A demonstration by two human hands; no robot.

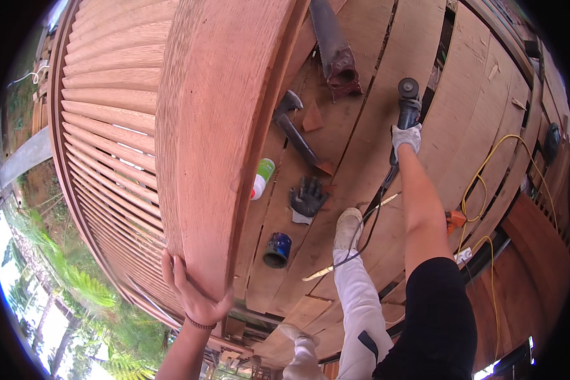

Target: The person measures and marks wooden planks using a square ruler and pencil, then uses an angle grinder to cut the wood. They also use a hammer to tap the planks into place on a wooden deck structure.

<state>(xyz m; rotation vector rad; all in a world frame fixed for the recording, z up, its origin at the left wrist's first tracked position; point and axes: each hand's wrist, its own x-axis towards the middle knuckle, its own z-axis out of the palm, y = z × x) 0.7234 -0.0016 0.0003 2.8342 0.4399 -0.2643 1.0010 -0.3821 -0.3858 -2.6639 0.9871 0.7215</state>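
My bare left hand [196,297] grips the near end of a slatted wooden panel [215,126], its fingers over the thick reddish-brown frame and its thumb at the inner edge. The panel stands on the left, its many slats fanning away from the frame. On the right, my right hand [406,137], in a whitish work glove, is closed around the body of an angle grinder [410,109]. The grinder's round head points away from me, over the plank floor. A dark cord runs back from it past my foot.
A handsaw [330,44], a hammer-like tool [297,139], a black-palmed glove [309,197], a blue can [277,249] and a green-and-white bottle [263,177] lie between panel and grinder. A thin stick [351,237] lies by my shoe. A yellow cord [484,174] loops at right. Floor planks have gaps.
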